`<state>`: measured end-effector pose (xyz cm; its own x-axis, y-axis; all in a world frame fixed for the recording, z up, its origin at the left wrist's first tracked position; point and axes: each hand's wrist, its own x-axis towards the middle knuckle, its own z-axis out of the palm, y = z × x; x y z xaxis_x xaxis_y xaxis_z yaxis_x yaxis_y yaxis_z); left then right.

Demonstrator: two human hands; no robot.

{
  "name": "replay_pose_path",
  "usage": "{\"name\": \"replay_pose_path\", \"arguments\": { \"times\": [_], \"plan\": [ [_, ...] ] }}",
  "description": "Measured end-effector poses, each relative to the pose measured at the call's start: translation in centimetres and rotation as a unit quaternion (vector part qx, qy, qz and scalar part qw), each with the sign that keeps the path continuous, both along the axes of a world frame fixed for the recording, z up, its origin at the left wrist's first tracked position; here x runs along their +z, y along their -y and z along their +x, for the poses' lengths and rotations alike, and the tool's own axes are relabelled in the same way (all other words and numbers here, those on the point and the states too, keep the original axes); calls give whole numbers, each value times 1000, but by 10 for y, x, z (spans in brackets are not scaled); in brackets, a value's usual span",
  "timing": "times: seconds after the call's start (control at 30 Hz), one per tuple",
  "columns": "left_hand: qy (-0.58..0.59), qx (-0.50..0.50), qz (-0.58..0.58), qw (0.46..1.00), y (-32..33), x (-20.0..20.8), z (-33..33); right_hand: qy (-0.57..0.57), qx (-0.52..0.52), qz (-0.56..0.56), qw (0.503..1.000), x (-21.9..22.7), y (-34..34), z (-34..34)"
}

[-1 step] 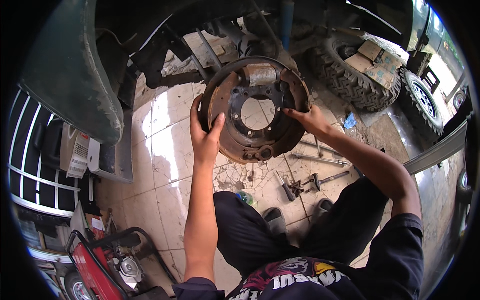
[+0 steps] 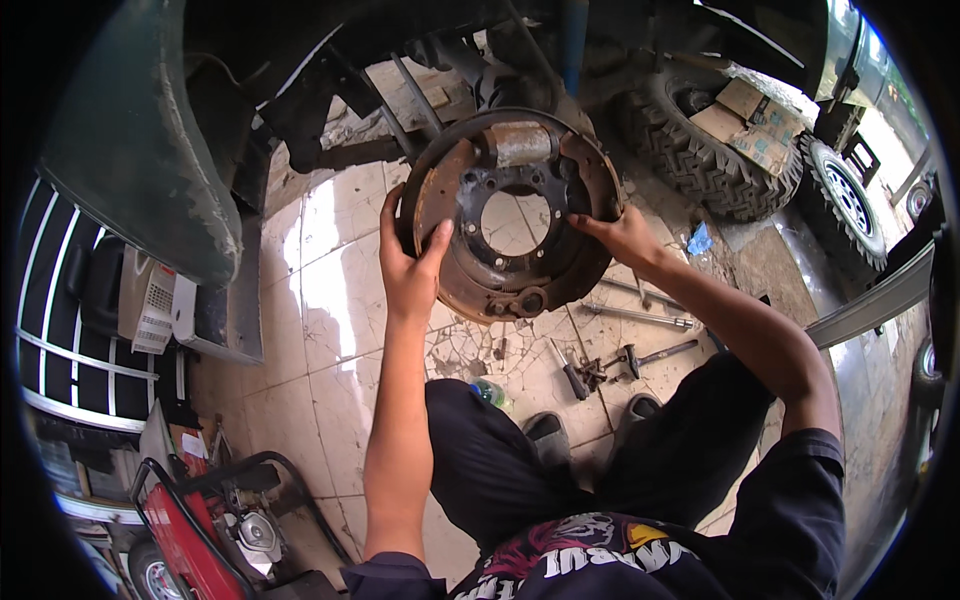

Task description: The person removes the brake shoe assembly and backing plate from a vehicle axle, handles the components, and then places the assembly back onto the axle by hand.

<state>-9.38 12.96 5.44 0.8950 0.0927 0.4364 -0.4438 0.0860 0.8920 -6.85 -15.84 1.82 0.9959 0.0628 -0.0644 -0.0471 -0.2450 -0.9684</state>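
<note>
A rusty round brake backing plate (image 2: 515, 275), with brake shoes at its sides, a cylinder at the top and a large hole in the middle, is tilted up in front of me. My left hand (image 2: 410, 265) grips its left rim, thumb on the front face and fingers partly hidden behind. On the right rim, my right hand (image 2: 622, 238) has its thumb pressed to the front, its other fingers mostly out of sight. Dark vehicle parts lie just beyond the plate; I cannot tell whether it touches them.
On the tiled floor below lie a hammer (image 2: 650, 357), a screwdriver (image 2: 570, 372) and metal bars (image 2: 640, 316). A bottle (image 2: 487, 390) stands near my knee. A large tyre (image 2: 690, 165) bears cardboard (image 2: 750, 125). A red generator (image 2: 190, 525) is at lower left; a green body panel (image 2: 130, 130) overhangs the left.
</note>
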Motion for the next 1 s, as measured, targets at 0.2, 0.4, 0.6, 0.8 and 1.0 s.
{"name": "replay_pose_path", "arguments": {
  "times": [0.2,0.4,0.6,0.8,1.0],
  "plan": [
    [-83,60,109,989,3,-6,8,76,17,-147,986,12,12,-2],
    [-119,12,90,989,-4,-11,2,106,31,-170,979,17,22,-1],
    [-237,-13,40,970,7,1,-6,134,33,-114,984,8,30,3],
    [-249,15,-48,967,19,0,-4,52,75,-324,942,9,40,14],
    [-151,42,15,988,37,-5,-9,121,72,-272,952,-9,48,0]
  ]
}}
